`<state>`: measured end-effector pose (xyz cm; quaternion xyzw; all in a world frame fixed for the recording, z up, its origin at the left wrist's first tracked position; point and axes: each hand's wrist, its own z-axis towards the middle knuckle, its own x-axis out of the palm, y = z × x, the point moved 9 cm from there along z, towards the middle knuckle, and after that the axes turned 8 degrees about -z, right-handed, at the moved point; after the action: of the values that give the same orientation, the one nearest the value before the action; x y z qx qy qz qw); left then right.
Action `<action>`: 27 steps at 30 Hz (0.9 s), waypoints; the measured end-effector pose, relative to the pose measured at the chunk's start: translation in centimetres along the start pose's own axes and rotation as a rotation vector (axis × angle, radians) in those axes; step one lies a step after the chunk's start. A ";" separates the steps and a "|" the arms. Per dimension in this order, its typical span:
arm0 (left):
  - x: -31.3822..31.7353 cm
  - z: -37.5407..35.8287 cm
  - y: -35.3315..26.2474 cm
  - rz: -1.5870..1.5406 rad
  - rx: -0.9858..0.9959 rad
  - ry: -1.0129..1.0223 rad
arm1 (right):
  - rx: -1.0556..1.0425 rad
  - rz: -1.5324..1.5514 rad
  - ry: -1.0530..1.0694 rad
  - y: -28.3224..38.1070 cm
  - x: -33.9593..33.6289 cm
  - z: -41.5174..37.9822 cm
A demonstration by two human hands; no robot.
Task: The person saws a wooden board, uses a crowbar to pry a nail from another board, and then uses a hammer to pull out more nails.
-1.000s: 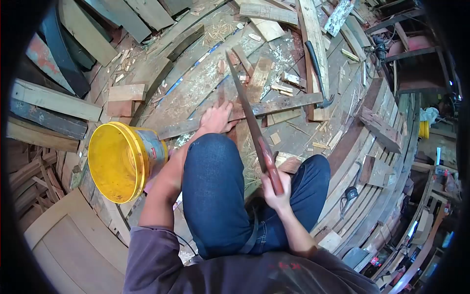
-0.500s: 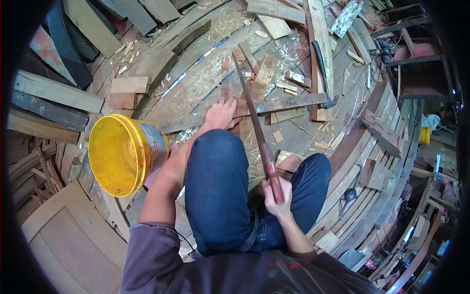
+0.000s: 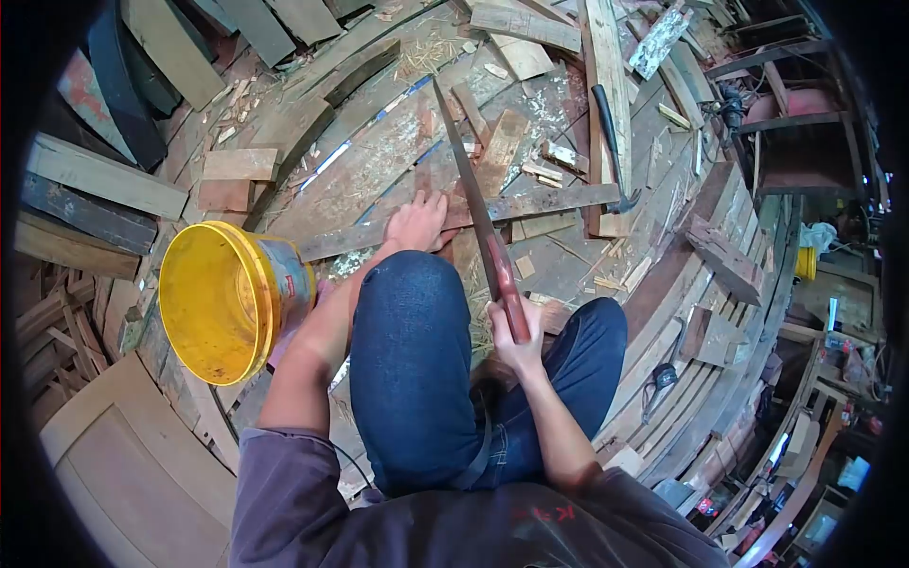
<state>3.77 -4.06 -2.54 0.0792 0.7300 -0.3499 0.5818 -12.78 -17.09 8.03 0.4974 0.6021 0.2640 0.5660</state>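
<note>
A long narrow wooden board (image 3: 554, 201) lies across other wood pieces on the floor. My left hand (image 3: 417, 223) presses on this board and grips its edge, left of the saw. In my right hand (image 3: 516, 336) is the reddish handle of a long hand saw (image 3: 472, 189). The saw's blade crosses the board and points away from me, its tip beyond the board. Whether the teeth touch the wood cannot be told. My bent knees are close to both hands.
A yellow bucket (image 3: 261, 308) lies tipped at the left, near my left forearm. A hammer (image 3: 611, 142) rests beyond the board's right end. Curved planks (image 3: 142, 85), offcuts and shavings surround the work. Stacked beams (image 3: 724, 256) are on the right; a wooden panel (image 3: 142, 454) is at lower left.
My right hand and the saw have moved forward and slightly left, so more of the blade is past the board. My left hand stays on the board. The whole view has shifted slightly.
</note>
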 end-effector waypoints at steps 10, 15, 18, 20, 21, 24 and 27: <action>0.2 0.5 1.3 -0.063 -0.061 0.007 | -0.132 -0.153 -0.011 4.3 -1.7 -5.9; -0.6 0.0 2.2 -0.118 -0.202 -0.032 | -0.056 -0.135 -0.012 2.6 -2.7 -5.0; -0.5 0.3 0.3 -0.043 -0.087 0.012 | -0.023 -0.143 0.014 2.1 -3.3 -6.3; -0.1 0.3 -0.5 0.051 -0.018 0.095 | -0.019 -0.158 0.015 2.1 -3.1 -7.4; 0.5 0.3 -0.8 0.096 0.019 0.134 | -0.016 -0.169 0.014 2.1 -3.1 -7.7; -0.1 0.1 -0.8 0.068 0.059 0.058 | -0.070 -0.094 0.104 2.3 -1.9 -7.8; 0.4 0.2 -0.6 0.042 0.037 0.106 | -0.101 -0.055 0.128 1.8 -0.3 -8.1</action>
<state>3.53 -4.74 -2.71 0.1237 0.7514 -0.3465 0.5478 -19.92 -14.76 11.52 0.4336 0.6365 0.3096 0.5577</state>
